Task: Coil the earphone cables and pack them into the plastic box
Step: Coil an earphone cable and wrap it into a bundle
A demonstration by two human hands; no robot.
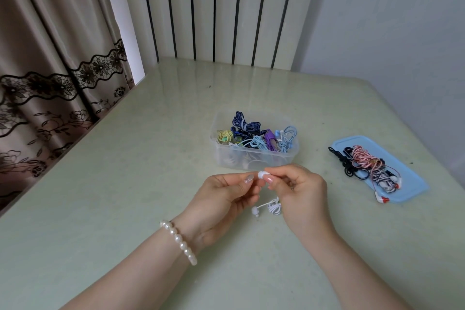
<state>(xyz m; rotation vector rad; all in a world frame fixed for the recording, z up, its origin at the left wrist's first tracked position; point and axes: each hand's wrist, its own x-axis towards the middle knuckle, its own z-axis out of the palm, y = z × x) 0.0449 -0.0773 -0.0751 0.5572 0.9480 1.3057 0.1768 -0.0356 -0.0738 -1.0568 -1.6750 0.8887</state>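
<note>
White earphone (262,174) between both hands' fingers (249,180), before plastic box (254,158).

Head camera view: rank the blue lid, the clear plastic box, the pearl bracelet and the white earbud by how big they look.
1. Blue lid and plastic box: look about alike, so no ranking between them.
2. Pearl bracelet, though it sits nearer the camera.
3. White earbud, pinched by the fingers of the right hand.

One plastic box (254,158), one blue lid (412,185), two hands, perhaps ten earphone bundles.
</note>
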